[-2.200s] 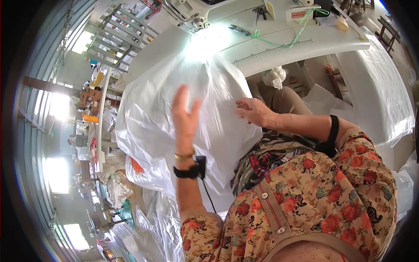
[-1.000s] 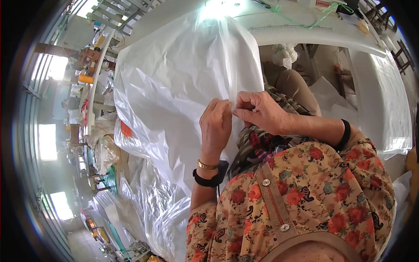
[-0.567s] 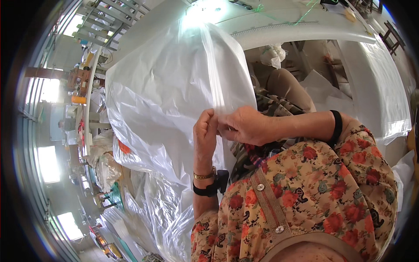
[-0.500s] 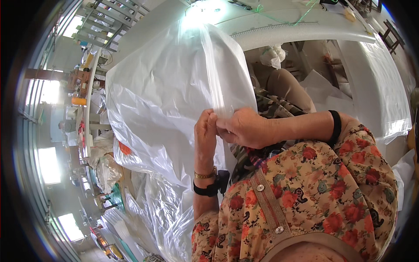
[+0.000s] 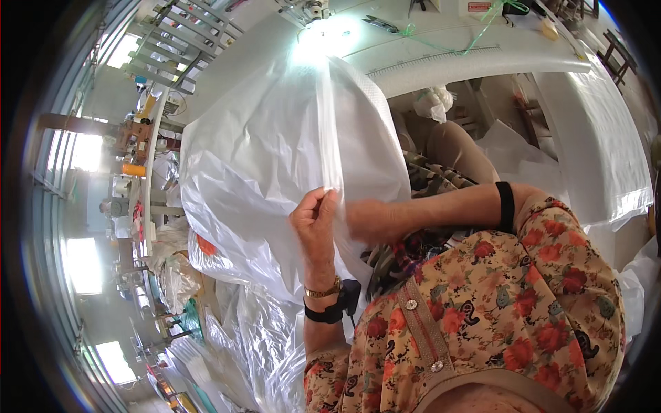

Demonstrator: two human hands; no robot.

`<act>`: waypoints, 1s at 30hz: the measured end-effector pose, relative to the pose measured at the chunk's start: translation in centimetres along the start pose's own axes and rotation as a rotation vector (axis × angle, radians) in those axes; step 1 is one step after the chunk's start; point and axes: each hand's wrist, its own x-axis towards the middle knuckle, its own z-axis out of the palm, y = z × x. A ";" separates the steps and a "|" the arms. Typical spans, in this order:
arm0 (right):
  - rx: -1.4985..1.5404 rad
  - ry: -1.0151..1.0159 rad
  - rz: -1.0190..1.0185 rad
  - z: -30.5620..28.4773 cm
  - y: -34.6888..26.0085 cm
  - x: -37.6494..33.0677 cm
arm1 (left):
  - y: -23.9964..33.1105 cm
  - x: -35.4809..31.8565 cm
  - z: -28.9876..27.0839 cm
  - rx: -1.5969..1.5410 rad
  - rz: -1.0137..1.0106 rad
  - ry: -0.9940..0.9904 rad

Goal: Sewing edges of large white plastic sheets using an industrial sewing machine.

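A large sheet of white, translucent plastic (image 5: 248, 158) spreads from under a bright lamp at the far side down to my lap. A folded strip (image 5: 329, 124) of it runs straight from the lamp toward me. My left hand (image 5: 315, 219) pinches this fold between thumb and fingers at its near end. Just right of it, my right hand (image 5: 366, 220) is smeared by motion, beside the sheet, so its fingers cannot be made out. Beyond the sheet, the metal head of what looks like a sewing machine (image 5: 315, 9) shows partly behind the glare.
On the pale table (image 5: 441, 43) lie a dark small cutter or snips (image 5: 380, 25), a green string (image 5: 441, 48) and a ruler scale (image 5: 434, 60). More plastic sheeting (image 5: 599, 144) hangs at the right. Crumpled clear plastic (image 5: 255, 344) lies low at the left.
My right hand has come away from the fold and moved slightly nearer to me. My left hand still pinches the fold. The whole view has shifted a little.
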 end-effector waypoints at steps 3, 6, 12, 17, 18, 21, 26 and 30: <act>-0.365 -0.934 -0.399 -2.1 -1.7 0.0 | -0.3 0.0 -0.2 -0.147 -0.062 -0.013; 0.075 -0.271 -0.010 -4.8 0.9 -0.4 | -0.4 -0.1 0.0 -0.058 -0.032 -0.026; 0.276 0.586 0.314 -6.9 8.9 0.7 | -0.2 0.2 -0.1 -0.108 -0.060 -0.040; 0.908 0.298 0.417 -7.8 10.9 1.5 | 0.4 0.4 -0.1 -0.132 -0.074 -0.058; 1.047 0.153 0.328 -8.0 11.1 1.6 | 0.3 0.4 -0.3 -0.131 -0.077 -0.053; 0.974 0.047 0.405 -7.7 11.2 0.3 | 0.2 0.8 -0.6 -0.168 -0.087 -0.042; 0.876 -0.041 0.381 -7.9 6.6 -3.9 | 0.8 1.2 -1.8 -0.176 -0.019 -0.050; 0.563 -0.013 0.284 -9.1 0.6 -3.6 | 2.5 1.3 -1.5 -0.047 -0.011 -0.105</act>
